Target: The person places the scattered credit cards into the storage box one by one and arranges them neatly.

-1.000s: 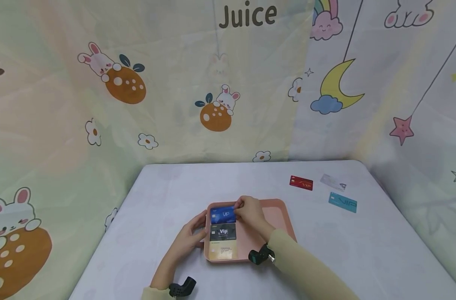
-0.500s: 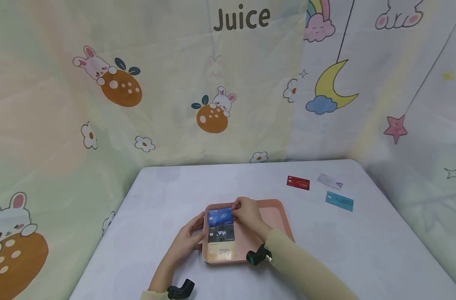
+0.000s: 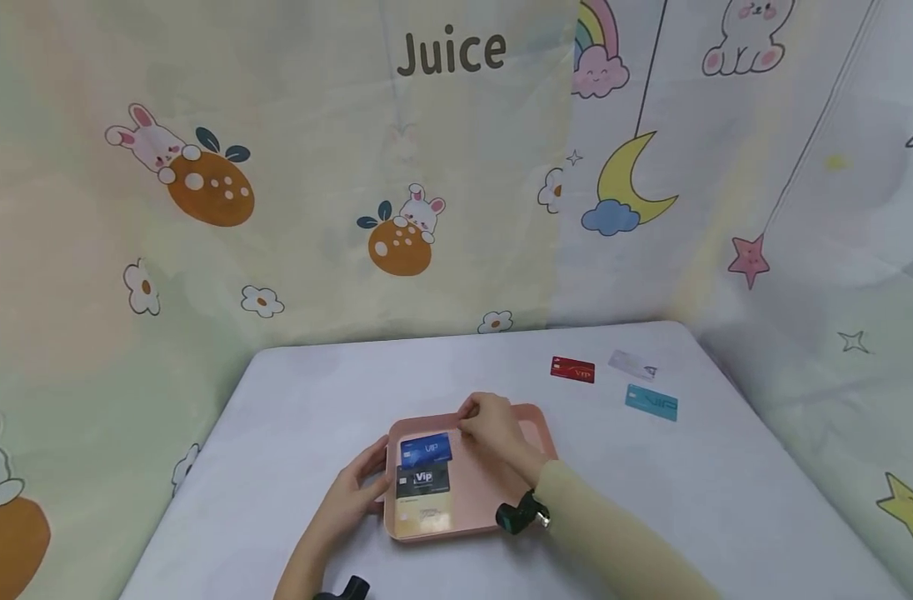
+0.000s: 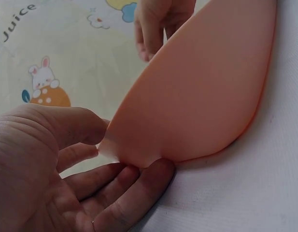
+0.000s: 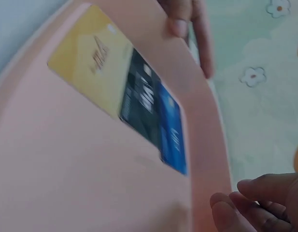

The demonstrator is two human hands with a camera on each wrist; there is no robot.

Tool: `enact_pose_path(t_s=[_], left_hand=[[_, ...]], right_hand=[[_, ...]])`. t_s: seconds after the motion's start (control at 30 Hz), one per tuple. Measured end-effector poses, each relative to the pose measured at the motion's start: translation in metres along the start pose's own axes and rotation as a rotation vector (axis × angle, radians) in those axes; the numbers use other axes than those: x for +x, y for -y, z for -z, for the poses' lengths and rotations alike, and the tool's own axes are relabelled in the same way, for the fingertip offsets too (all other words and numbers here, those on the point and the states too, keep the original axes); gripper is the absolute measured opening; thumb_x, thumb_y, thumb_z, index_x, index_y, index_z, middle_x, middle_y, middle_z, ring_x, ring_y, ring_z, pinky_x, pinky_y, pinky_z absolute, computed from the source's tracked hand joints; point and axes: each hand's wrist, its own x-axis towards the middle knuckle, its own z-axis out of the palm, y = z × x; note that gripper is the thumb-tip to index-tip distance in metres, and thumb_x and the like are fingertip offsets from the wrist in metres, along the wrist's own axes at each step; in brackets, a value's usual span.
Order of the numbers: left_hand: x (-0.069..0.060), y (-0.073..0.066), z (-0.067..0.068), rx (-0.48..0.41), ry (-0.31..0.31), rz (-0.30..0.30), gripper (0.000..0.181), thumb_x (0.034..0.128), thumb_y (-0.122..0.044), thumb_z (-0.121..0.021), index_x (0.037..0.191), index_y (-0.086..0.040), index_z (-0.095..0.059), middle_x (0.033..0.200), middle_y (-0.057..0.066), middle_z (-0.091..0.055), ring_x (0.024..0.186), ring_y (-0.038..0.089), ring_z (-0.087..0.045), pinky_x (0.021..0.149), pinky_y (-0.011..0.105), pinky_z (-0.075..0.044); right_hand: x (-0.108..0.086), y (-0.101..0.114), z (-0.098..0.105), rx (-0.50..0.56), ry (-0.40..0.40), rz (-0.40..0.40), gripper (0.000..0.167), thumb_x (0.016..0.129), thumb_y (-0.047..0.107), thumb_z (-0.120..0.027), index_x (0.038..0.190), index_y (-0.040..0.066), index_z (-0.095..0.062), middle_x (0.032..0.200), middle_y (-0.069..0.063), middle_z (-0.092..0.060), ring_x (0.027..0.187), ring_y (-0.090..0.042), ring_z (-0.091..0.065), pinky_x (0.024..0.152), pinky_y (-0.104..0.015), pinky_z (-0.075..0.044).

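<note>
White table (image 3: 336, 383), pink tray (image 3: 475, 492), red card (image 3: 572, 370), pale card (image 3: 631, 364), teal card (image 3: 651, 402)

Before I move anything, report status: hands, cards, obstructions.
Left hand grips pink tray. Right hand by far rim, no card in it. Blue card, black card, gold card in column inside tray. Neither hand covers them.

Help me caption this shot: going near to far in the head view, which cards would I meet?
Gold card → black card → blue card → teal card → red card.
</note>
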Motion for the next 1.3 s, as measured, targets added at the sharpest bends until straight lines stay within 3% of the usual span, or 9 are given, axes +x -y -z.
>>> enact_pose_path(t_s=[0.3,0.53,0.67,0.97,1.13,1.3], left_hand=[[-0.002,-0.001,0.000,-0.008,-0.005,0.000,0.069,0.0972,-0.020,-0.071,0.159,-0.013,-0.041,0.158,0.022,-0.047,0.146,0.046,-0.042,0.069,0.040,-0.066],[-0.001,0.000,0.002,-0.016,-0.003,0.025,0.070,0.0974,-0.021,-0.071,0.159,-0.013,-0.040,0.157,0.022,-0.047,0.146,0.046,-0.043,0.069,0.040,-0.066],[0.000,0.002,0.002,-0.020,-0.007,0.019,0.068,0.0982,-0.020,-0.070,0.159,-0.015,-0.040,0.158,0.021,-0.047,0.146,0.046,-0.043,0.070,0.039,-0.065],[-0.001,0.002,0.001,-0.065,-0.001,0.028,0.068,0.0983,-0.019,-0.070,0.159,-0.016,-0.040,0.158,0.021,-0.047,0.146,0.045,-0.043,0.071,0.041,-0.066],[-0.002,0.001,0.001,-0.081,-0.008,0.041,0.067,0.0985,-0.017,-0.070,0.159,-0.017,-0.041,0.158,0.018,-0.047,0.146,0.043,-0.044,0.071,0.041,-0.066],[-0.003,-0.001,0.000,-0.071,-0.011,0.042,0.067,0.0991,-0.019,-0.069,0.159,-0.018,-0.040,0.159,0.018,-0.046,0.147,0.043,-0.043,0.073,0.040,-0.065]], right_hand=[[0.005,-0.012,0.078,0.031,-0.085,-0.079,0.011,0.091,0.008,-0.077,0.097,0.002,-0.070,0.088,-0.011,-0.074,0.078,-0.025,-0.074,0.067,-0.028,-0.062],[0.011,-0.036,0.116,0.050,-0.101,-0.098,0.019,0.090,0.011,-0.078,0.102,-0.001,-0.070,0.095,-0.015,-0.075,0.075,-0.017,-0.074,0.070,-0.029,-0.064],[0.011,-0.052,0.135,-0.023,-0.120,-0.109,0.024,0.090,0.015,-0.078,0.106,-0.001,-0.070,0.100,-0.016,-0.075,0.075,-0.016,-0.071,0.069,-0.026,-0.062],[0.001,-0.091,0.183,-0.176,-0.163,-0.155,0.030,0.094,0.018,-0.073,0.113,-0.004,-0.066,0.110,-0.025,-0.071,0.084,-0.027,-0.065,0.066,-0.025,-0.057],[-0.009,-0.106,0.209,-0.240,-0.176,-0.151,0.033,0.095,0.021,-0.072,0.115,-0.004,-0.068,0.115,-0.027,-0.071,0.096,-0.037,-0.067,0.076,-0.039,-0.059],[-0.015,-0.123,0.230,-0.277,-0.173,-0.185,0.037,0.096,0.023,-0.069,0.119,-0.007,-0.065,0.122,-0.031,-0.068,0.111,-0.047,-0.060,0.093,-0.058,-0.051]])
